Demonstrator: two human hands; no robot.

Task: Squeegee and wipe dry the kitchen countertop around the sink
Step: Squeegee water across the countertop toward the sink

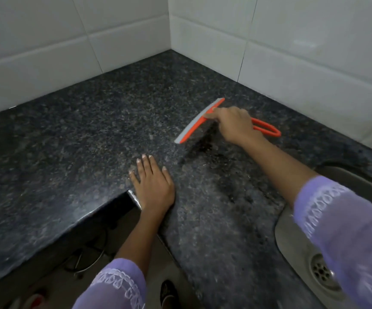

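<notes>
Squeegee: orange, with a pale rubber blade, lying edge-down on the counter near the back corner, the blade running diagonally and the looped handle pointing toward the right-hand wall.
Right hand: closed over the squeegee where the handle meets the blade, one finger stretched along the top of the blade; the arm reaches in over the sink side.
Left hand: open and flat, palm down on the counter at the inner corner of its front edge, holding nothing; it looks to be bracing the body.
Counter: dark speckled stone, L-shaped, running into a tiled corner. A darker, wet-looking patch lies just in front of the blade and trails back toward the sink.
Sink: steel, at the right edge, its drain showing low in the view; a purple sleeve crosses part of it.
Wall tiles: white, meeting the counter along the back and the right.
Step in hand: squeegeeing, judged by the blade set on the stone beside the wet patch; no cloth is in view, so wiping dry seems not yet begun.
Next move calls for: steady downward pressure with the blade kept flat, drawing the water across toward the sink rim so it runs in rather than spreading, then overlapping strokes for the corner.
</notes>
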